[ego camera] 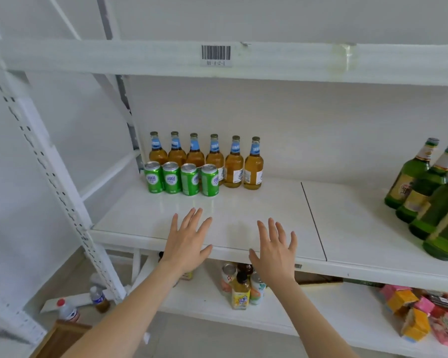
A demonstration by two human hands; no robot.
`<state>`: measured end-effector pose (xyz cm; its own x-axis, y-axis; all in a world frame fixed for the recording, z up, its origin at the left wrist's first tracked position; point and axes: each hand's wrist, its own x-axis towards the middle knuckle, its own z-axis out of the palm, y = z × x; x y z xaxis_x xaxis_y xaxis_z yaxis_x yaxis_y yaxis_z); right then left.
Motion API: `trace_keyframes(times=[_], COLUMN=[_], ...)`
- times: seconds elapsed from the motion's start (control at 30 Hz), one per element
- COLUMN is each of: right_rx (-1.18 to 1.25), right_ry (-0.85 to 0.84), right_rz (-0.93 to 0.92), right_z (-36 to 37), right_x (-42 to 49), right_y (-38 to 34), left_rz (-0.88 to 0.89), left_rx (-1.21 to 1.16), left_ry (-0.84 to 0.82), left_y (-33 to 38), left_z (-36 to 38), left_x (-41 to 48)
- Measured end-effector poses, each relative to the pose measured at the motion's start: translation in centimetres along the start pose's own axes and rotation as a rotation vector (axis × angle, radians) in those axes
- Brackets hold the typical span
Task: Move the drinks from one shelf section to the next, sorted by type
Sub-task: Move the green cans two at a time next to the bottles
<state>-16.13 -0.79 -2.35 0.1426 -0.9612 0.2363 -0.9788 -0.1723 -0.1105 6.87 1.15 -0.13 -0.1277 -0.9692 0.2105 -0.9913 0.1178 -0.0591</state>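
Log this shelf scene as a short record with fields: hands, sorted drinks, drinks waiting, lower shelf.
left hand: open, empty, over shelf front
right hand: open, empty, over shelf front
back row: six amber bottles, upright
front row: four green cans, upright
right section: green bottles, clustered
lower shelf: mixed cans and bottles, cartons

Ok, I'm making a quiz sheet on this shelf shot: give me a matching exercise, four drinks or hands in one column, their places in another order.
Things:
1. green cans
2. amber bottles
3. green bottles
4. yellow-label bottle

Places:
A. lower shelf, below the hands
B. back row, left section
C. right section, at the picture's edge
D. front row, left section

Pairs: 1-D, 2-B, 3-C, 4-A. The left hand and right hand are open and hold nothing.
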Motion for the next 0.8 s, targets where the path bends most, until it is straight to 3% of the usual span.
trace_keyframes(times=[0.47, 0.8], right_rx=[0.003, 0.106], right_ry=[0.043, 0.045], right_rz=[0.094, 0.154], right_z=[3.5, 6.2], right_x=[14.5, 21.9], right_y=[-10.8, -12.8], left_rz=[0.019, 0.087], left_rx=[-0.016, -0.078], left_ry=[0.116, 0.133], left_y=[-15.6, -18.0], left_z=[1.0, 3.1], left_x=[11.2, 19.9])
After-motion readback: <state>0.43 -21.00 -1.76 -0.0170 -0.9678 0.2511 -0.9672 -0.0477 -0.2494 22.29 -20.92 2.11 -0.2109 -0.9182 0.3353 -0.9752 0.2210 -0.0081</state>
